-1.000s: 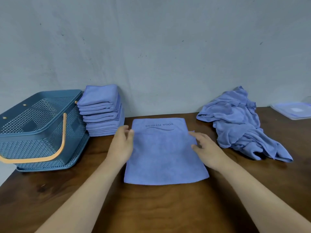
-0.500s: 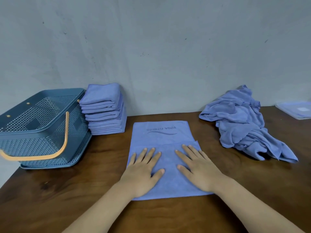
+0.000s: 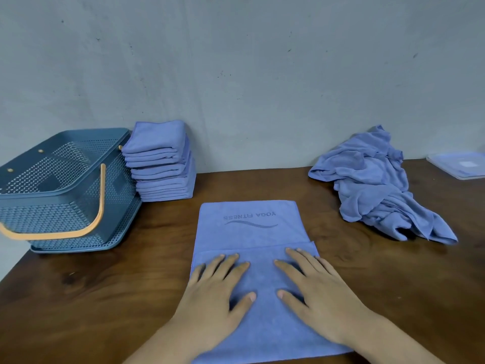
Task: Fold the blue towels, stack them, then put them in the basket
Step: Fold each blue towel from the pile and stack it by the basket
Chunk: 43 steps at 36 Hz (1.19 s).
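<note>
A blue towel [image 3: 252, 232] printed "YOGA FITNESS" lies flat on the wooden table [image 3: 105, 298] in front of me, its near part folded over. My left hand [image 3: 212, 303] and my right hand [image 3: 320, 295] press flat on that folded part with fingers spread. A stack of folded blue towels [image 3: 161, 161] stands against the wall at the back left. Beside the stack, at the table's left end, sits the blue perforated basket [image 3: 63, 190] with an orange handle. A heap of unfolded blue towels [image 3: 372, 182] lies at the back right.
A flat translucent lid [image 3: 459, 165] lies at the far right edge of the table. A grey wall runs behind the table. Bare wood shows between the towel and the basket, and between the towel and the heap.
My hands left the towel's side edges, the near part got folded over, and both palms came down flat on it. They have since slid a little toward me.
</note>
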Each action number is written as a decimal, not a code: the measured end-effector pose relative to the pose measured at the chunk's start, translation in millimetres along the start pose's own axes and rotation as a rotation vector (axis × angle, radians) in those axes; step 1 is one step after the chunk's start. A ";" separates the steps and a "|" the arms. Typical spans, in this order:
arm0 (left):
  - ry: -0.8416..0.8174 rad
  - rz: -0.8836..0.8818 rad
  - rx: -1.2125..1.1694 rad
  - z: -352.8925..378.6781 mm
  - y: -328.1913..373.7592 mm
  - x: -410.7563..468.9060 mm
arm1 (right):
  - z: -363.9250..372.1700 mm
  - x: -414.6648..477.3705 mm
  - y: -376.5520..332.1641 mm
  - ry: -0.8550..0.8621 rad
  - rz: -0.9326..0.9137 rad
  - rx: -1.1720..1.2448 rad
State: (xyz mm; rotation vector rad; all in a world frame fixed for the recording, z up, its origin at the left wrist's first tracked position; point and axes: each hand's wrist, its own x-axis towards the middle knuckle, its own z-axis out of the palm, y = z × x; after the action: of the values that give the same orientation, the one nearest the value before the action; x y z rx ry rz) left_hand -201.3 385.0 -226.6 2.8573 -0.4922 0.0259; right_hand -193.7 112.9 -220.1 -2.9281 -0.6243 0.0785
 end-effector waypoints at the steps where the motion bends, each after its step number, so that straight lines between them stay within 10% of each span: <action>1: 0.028 -0.008 0.001 -3.6 -2.7 5.8 | -3.6 5.2 1.8 0.018 -0.009 -0.019; 10: -0.100 0.069 0.012 -8.2 -25.6 93.5 | -6.5 91.8 16.9 -0.084 -0.182 0.043; 43: -0.102 -0.199 0.045 -18.7 -115.0 146.4 | -7.3 166.8 110.4 -0.022 0.125 0.037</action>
State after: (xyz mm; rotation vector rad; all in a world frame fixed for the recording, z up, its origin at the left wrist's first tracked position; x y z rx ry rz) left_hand -24.7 446.6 -226.7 2.9480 -0.2265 -0.1462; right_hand 3.4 80.6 -233.2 -2.9312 -0.4380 0.1351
